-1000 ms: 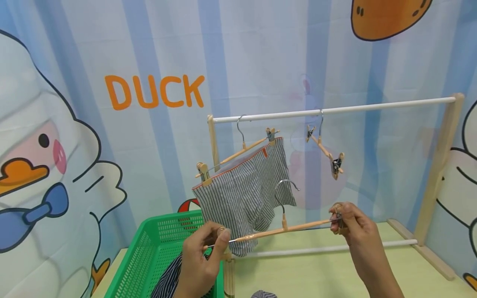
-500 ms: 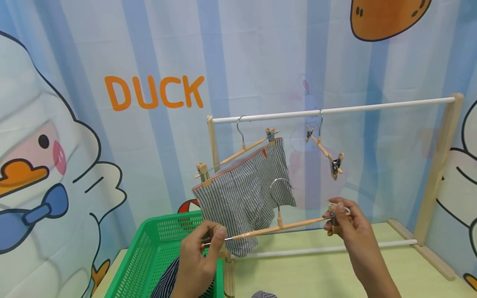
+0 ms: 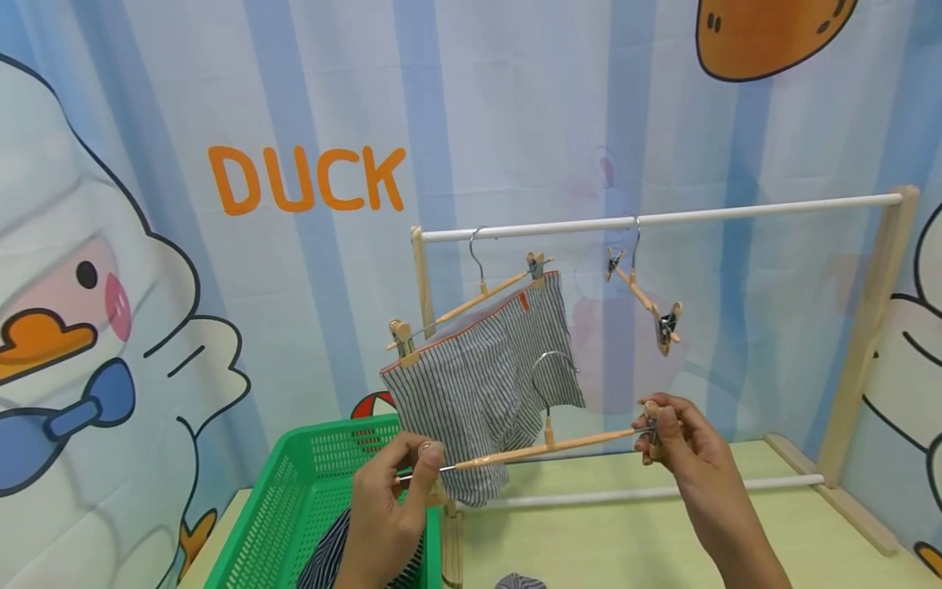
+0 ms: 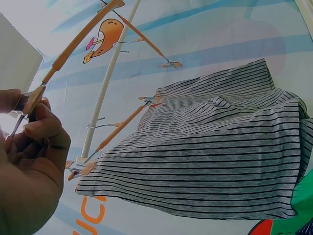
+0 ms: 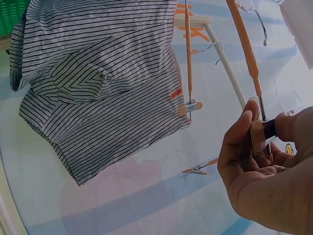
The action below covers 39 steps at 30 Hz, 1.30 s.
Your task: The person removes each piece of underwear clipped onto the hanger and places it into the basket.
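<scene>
Left hand (image 3: pixel 386 515) pinching the left wooden clip (image 4: pixel 34 99) of a slim light-wood hanger (image 3: pixel 515 454) with silver hook; right hand (image 3: pixel 692 458) gripping the right wooden clip (image 5: pixel 257 138). Hanger spans the gap between the hands, hook up. Beyond the left hand: grey, dark-striped shorts (image 3: pixel 471 360) with orange waistband, clipped to a second wooden hanger (image 3: pixel 471 304) on a white-railed wooden rack (image 3: pixel 706 214). Above the right hand, farther back: third wooden hanger (image 3: pixel 639 293). Left of the left hand: green plastic basket (image 3: pixel 253 499), dark striped cloth (image 3: pixel 324 556) inside. Below, between hands: grey bundle (image 3: pixel 520 582) on pale surface (image 3: pixel 589 540).
</scene>
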{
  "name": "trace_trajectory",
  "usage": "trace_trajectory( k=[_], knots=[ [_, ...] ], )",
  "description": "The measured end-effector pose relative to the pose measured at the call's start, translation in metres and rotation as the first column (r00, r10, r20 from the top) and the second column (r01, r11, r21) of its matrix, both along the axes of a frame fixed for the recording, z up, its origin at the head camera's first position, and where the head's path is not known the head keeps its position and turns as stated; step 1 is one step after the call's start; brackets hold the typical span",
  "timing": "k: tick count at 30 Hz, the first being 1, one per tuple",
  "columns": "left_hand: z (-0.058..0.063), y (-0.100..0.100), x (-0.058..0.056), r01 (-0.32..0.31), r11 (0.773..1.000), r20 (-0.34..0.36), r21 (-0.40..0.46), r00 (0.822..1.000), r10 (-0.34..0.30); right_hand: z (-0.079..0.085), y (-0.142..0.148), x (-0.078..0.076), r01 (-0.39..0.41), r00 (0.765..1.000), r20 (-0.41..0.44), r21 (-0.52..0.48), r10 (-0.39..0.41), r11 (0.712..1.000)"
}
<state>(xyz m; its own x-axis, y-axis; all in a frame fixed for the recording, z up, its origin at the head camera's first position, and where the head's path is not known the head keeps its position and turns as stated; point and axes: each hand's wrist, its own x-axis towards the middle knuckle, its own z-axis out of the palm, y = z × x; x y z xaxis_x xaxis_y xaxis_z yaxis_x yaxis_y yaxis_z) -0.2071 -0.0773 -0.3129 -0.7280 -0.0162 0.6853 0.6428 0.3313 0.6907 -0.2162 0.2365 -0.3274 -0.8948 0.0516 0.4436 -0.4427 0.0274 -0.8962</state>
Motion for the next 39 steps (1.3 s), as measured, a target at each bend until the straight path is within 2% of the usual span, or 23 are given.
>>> trace_trajectory(
  k=[5,11,19,25,32,39],
  knots=[
    [0.0001,-0.0007,-0.0005,-0.004,1.0,-0.012,-0.004,1.0,0.004,-0.0001,-0.0004,-0.0008,-0.027,0.999,-0.02,-0.018,0.027,0.999],
    [0.0018,-0.0024,-0.0009,-0.015,1.0,-0.022,-0.004,1.0,0.015,0.002,-0.0007,-0.0013,-0.032,0.999,-0.021,0.006,0.033,0.999],
    [0.0045,-0.0042,-0.0014,-0.04,0.999,-0.049,0.012,0.998,0.04,0.0049,0.0026,-0.0042,0.034,0.996,0.078,0.01,-0.035,0.999],
    [0.0035,-0.0021,-0.0013,-0.042,0.999,-0.065,0.011,0.997,0.043,0.0028,0.0043,-0.0055,0.051,0.994,0.094,-0.001,-0.051,0.999],
    [0.0014,0.0002,-0.0013,-0.062,0.998,-0.072,0.014,0.995,0.063,0.0027,0.0057,-0.0056,0.092,0.978,0.18,0.076,-0.105,0.993],
    [-0.001,0.0027,-0.001,-0.084,0.996,-0.075,0.01,0.994,0.084,0.0041,0.0024,-0.0048,0.083,0.97,0.214,0.172,-0.119,0.982]
  ],
)
